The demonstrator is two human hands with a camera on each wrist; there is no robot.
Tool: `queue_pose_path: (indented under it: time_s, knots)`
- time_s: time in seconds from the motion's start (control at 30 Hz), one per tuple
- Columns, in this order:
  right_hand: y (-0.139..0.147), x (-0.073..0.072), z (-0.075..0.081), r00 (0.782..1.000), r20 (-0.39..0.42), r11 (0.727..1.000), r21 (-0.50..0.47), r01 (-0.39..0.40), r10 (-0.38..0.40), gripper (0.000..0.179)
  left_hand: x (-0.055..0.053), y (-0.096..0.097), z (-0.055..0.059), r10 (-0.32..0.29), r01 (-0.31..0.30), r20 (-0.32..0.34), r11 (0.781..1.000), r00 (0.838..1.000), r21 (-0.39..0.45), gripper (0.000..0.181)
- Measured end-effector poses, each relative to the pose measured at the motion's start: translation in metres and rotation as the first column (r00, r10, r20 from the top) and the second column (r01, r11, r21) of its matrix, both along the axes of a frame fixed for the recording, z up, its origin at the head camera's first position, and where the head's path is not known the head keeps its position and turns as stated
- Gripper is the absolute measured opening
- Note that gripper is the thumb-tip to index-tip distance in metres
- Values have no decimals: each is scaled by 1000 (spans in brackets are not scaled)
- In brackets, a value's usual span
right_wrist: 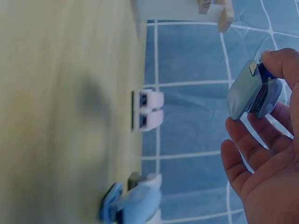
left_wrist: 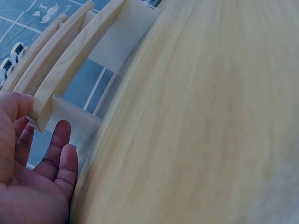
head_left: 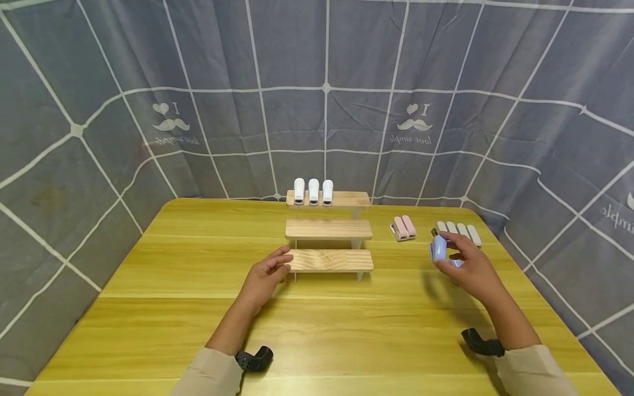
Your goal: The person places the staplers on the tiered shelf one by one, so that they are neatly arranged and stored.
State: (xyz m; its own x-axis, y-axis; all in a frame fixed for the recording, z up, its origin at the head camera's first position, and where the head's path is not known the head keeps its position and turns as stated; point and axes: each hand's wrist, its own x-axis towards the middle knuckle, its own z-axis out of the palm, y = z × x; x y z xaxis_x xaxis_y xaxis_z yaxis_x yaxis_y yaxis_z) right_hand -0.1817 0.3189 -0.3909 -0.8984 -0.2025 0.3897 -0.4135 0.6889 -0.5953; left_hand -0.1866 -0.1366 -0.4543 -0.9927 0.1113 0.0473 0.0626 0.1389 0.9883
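My left hand (head_left: 264, 280) grips the left end of the lowest board of a three-tier wooden stand (head_left: 331, 260). In the left wrist view, thumb and fingers lie about the board's corner (left_wrist: 41, 109), the other fingers loosely spread. At the right, my right hand (head_left: 468, 264) pinches a small light-blue stapler (head_left: 438, 248) above the table. The right wrist view shows that stapler (right_wrist: 246, 88) between thumb and fingers, tilted. A second blue stapler (right_wrist: 140, 205) rests on the table below, partly hidden by the hand in the head view.
Three white staplers (head_left: 313, 191) stand in a row on the top tier, at its left. Two pink staplers (head_left: 403, 226) sit right of the stand. Several pale grey staplers (head_left: 473, 235) line up behind my right hand. A grey checked curtain (head_left: 297, 121) surrounds the yellow wooden table (head_left: 327, 335).
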Motion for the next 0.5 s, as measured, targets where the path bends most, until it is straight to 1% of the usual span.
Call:
queue_pose_path:
  time_s: [0.2, 0.33, 0.5]
  knots:
    - [-11, -11, 10, 999, -10, 999, 1, -33, 33, 61, 1, 0, 1, 2, -2, 7, 1000, 1000, -5, 28]
    - [-19, -15, 17, 999, 2, 999, -7, -52, 52, 61, 2, 0, 1, 0, 0, 6, 1000, 1000, -6, 28]
    - [-31, -20, 26, 998, -4, 998, -15, -57, 57, 61, 1, 0, 1, 5, -5, 6, 1000, 1000, -4, 28]
